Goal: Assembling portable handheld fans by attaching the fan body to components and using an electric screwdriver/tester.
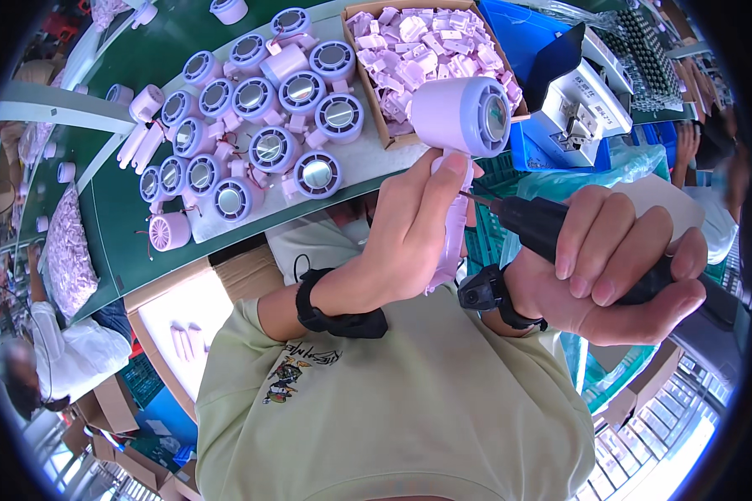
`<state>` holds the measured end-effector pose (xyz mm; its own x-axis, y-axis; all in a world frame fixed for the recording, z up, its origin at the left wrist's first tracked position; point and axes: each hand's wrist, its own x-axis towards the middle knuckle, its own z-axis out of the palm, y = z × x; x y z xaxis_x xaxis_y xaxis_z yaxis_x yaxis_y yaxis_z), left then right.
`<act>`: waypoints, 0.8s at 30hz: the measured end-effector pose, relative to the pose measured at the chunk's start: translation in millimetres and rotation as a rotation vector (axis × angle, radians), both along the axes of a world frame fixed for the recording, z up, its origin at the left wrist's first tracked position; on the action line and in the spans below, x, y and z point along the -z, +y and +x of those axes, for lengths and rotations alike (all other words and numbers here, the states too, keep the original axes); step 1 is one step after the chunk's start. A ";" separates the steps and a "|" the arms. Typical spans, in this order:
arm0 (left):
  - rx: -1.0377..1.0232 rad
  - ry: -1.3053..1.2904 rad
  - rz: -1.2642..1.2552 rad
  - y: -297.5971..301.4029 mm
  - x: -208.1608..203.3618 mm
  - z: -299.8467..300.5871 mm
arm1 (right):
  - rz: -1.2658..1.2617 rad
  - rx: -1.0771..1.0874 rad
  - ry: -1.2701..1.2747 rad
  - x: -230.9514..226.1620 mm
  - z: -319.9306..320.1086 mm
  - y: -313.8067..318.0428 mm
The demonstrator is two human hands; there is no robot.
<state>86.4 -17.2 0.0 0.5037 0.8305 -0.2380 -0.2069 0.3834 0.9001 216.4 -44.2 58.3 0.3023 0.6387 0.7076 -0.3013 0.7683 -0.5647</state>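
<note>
My left hand (414, 221) is closed around the handle of a pink hair-dryer-shaped housing (449, 117), held upright above the table's front edge. Its round head has a lilac slotted ring with a shiny disc in the middle. In my right hand (614, 259) is a black electric screwdriver (530, 224), gripped by its body. The thin bit points left and meets the housing's handle just below the head, beside my left fingers; whether it sits in a screw is too small to tell. Part of the handle is hidden behind my left hand.
Several similar pink housings (269, 149) lie on a pale mat on the green table (125, 238). Behind my hands stands a cardboard box (374, 125) of small pink parts. Right of it are a blue bin (522, 154) and a white box (591, 104). Other people sit at both sides.
</note>
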 end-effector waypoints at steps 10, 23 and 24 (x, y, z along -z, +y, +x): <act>0.058 0.023 -0.007 20.3 1.6 0.3 | 0.081 0.018 0.082 9.1 -3.3 24.3; 0.068 0.356 0.047 274.9 -5.4 -53.3 | -0.597 0.913 -0.137 39.3 94.5 30.2; 0.057 0.348 0.068 287.8 2.1 -55.6 | -0.566 0.965 -0.178 38.6 94.7 32.2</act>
